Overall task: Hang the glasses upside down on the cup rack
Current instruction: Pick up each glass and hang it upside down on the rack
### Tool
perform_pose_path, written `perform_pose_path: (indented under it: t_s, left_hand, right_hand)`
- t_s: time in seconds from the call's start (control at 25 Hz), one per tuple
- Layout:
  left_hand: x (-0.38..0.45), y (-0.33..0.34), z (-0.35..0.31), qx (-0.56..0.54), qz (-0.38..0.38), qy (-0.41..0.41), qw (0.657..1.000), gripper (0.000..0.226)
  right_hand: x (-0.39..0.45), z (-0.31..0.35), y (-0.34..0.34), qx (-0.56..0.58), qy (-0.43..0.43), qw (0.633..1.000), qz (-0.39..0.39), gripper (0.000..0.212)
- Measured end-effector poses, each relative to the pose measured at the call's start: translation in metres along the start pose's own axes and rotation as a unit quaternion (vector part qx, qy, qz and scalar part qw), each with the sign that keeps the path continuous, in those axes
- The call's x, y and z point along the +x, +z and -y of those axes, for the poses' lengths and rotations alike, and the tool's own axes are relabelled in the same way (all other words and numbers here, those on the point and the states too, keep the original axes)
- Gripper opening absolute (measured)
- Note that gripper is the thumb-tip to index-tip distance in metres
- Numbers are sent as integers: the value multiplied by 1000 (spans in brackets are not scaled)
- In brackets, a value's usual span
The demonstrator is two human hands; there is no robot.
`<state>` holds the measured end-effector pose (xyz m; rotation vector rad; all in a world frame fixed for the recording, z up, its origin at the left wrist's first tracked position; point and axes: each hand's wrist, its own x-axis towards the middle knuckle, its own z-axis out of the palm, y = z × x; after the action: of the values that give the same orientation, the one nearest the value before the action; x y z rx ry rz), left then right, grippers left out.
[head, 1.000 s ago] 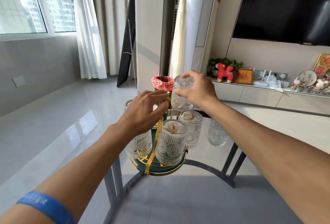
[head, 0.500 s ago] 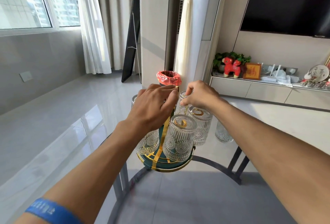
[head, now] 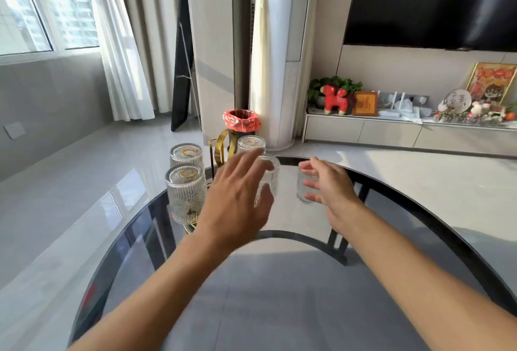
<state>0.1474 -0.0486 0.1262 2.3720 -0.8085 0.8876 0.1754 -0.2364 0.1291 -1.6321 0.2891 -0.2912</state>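
Done: I count four glasses inverted on cup rack (head: 221, 146), centre frame | Left: one glass (head: 306, 188) on table (head: 391, 210) | right hand (head: 328, 187) spread around it, not clenched | left hand (head: 237, 199) spread, empty

Round glass table (head: 363, 238) — cup rack (head: 221, 146) and loose glass (head: 305, 188) on it.

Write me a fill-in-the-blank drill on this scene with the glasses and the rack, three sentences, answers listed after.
1. The right hand is reaching for the one glass that stands apart from the rack, on the ____ table.
2. The glasses already hung on the gold cup rack sit ____ down.
3. The bin behind the rack is lined with a ____ bag.

Missing words: glass; upside; red
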Motion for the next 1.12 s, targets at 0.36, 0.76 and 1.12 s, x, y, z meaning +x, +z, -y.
perform_pose_path:
  t_s: [0.36,0.76,1.12]
  left_hand:
    - [-90,120,-20,37,304,-73,949,61]
    - [-79,134,0,31,341,-5,940,66]
    - [-75,140,7,3,319,-31,947,65]
  right_hand:
    - [-28,-112,-89,-32,103,994,15,18]
    - [90,-141,-31,-41,-7,998,-50,104]
    - [102,-132,-27,-45,-32,998,27,77]
